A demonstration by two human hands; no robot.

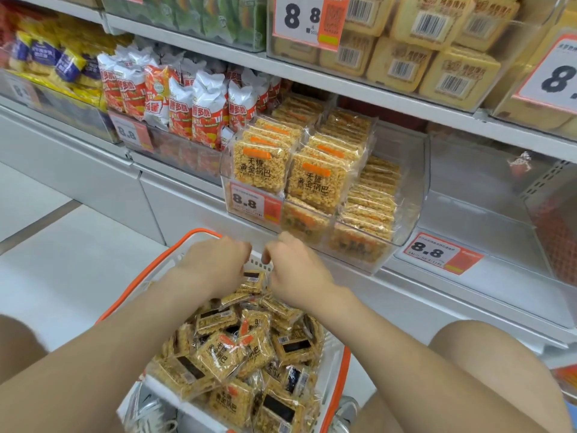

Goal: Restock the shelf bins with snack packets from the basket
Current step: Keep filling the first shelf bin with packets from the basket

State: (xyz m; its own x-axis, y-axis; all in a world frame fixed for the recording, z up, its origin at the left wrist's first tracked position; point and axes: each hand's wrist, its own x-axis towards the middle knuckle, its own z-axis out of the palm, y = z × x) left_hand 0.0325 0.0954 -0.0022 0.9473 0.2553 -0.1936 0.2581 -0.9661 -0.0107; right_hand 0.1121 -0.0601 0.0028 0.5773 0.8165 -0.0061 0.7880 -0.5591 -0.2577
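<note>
Clear film is all that shows under the fingers (245,250). Both sets curl down and tuck behind the backs of the hands, so the tips are hidden. Cannot tell whether the left hand (215,265) or the right hand (298,271) grips anything or holds nothing. One packet (253,280) peeks out between the two wrists, mostly covered. The hands sit side by side, close but apart, over the far end of the basket (203,232).

Basket: white slotted walls, orange rim and handle. Its near end is cut off by the frame bottom, and the forearms cover parts of both sides. Snack packets (231,348) fill it in a loose heap. They are near-square slabs of golden puffed rice in clear wrap, with an orange stripe and black print on the face and a black label panel on the back. No real long axis. They lie flat or tilted, faces and backs mixed, print pointing every way.

Shelf bin (406,189), just beyond the basket and to the right: clear acrylic, same packets on edge in rows running front to back. Faces point toward the basket, print upright. The lower layers blur through the front wall. The price tag (256,203) on its front reads 8.8.

Beyond the basket to the left: red-and-white bags (199,110), upright. Higher, beyond the basket: yellow packs (437,70), barcodes out, tops cut off. Knees (487,364) flank the basket; shoes (346,407) partly show beneath it.
</note>
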